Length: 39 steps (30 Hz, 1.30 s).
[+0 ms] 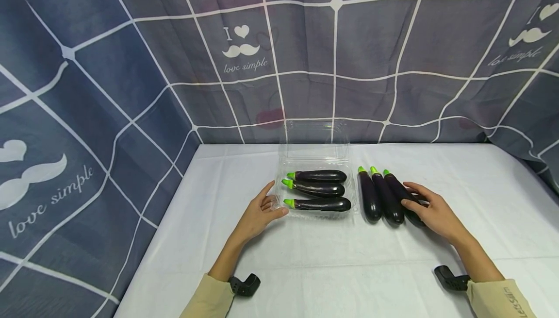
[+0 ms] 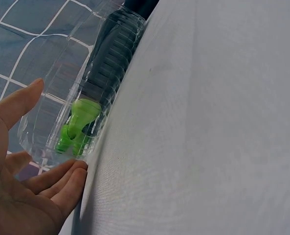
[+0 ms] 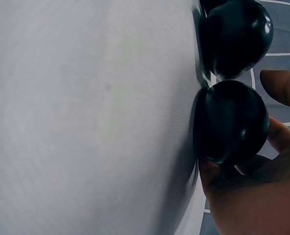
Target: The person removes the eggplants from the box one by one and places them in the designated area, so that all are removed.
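Observation:
A clear plastic clamshell box [image 1: 315, 165] stands on the table with three dark eggplants [image 1: 320, 205] lying crosswise in it, bright green stems to the left. My left hand [image 1: 257, 216] is at the box's left end, its fingertips against the wall and the thumb by the front corner; the left wrist view shows those fingers nearly straight. To the right of the box lie three more eggplants [image 1: 370, 196] side by side, stems away from me. My right hand [image 1: 436, 216] holds the rightmost eggplant [image 3: 235, 122], thumb on one side and fingers curled round the other.
The box's transparent lid [image 1: 314, 138] stands raised at the back. White cloth [image 1: 305, 269] covers the table. Grey checked curtains [image 1: 371, 56] hang behind and along the left side. Each wrist wears a black device [image 1: 245, 285].

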Each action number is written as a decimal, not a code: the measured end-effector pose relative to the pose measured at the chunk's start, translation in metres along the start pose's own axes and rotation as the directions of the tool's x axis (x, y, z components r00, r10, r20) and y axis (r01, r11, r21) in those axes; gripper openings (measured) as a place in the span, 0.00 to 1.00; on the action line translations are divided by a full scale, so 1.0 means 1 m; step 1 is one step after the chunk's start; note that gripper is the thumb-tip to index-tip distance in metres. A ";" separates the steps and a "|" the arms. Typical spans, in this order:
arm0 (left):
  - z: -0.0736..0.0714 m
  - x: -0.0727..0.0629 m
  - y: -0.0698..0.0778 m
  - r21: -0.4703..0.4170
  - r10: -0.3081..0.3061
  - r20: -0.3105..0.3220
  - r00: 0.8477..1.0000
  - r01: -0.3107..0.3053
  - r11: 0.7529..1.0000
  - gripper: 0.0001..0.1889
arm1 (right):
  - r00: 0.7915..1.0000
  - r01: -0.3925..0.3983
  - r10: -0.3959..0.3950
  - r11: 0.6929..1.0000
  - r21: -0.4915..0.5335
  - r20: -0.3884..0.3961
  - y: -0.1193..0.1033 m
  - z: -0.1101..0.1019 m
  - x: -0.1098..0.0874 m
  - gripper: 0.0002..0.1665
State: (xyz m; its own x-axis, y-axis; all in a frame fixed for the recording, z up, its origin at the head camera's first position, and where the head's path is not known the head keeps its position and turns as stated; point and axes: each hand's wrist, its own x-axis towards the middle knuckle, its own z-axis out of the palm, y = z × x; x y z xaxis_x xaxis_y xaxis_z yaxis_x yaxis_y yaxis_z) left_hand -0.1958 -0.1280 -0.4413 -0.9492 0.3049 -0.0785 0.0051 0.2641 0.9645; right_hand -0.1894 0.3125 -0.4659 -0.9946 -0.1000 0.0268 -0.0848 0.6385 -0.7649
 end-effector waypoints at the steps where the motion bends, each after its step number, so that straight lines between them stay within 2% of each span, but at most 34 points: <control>1: 0.000 0.000 0.001 -0.002 0.000 0.000 1.000 0.000 1.000 0.45 | 1.000 0.001 -0.001 1.000 0.004 -0.002 0.000 0.000 0.000 0.37; 12: 0.001 0.000 -0.003 -0.015 -0.006 -0.011 1.000 0.006 1.000 0.45 | 1.000 -0.018 0.018 1.000 0.010 -0.016 -0.002 0.000 0.000 0.37; 22: 0.001 -0.001 -0.001 -0.019 0.004 -0.013 1.000 -0.004 1.000 0.46 | 0.993 -0.001 0.001 1.000 0.002 -0.121 -0.012 -0.003 -0.002 0.31; 29: 0.001 -0.001 0.000 -0.029 0.002 -0.012 1.000 -0.003 1.000 0.46 | 0.989 0.006 -0.002 1.000 0.028 -0.145 -0.023 -0.008 -0.001 0.30; 39: 0.000 0.000 -0.002 -0.022 -0.006 -0.008 1.000 0.006 1.000 0.46 | 0.988 0.091 -0.084 0.995 0.051 -0.128 -0.044 -0.003 0.003 0.27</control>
State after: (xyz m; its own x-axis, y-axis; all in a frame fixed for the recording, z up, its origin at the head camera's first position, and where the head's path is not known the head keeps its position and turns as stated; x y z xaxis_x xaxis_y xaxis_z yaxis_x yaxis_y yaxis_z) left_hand -0.1960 -0.1281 -0.4437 -0.9516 0.2963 -0.0821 -0.0072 0.2455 0.9694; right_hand -0.1891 0.2861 -0.4302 -0.9834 -0.0550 0.1730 -0.1720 0.5870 -0.7911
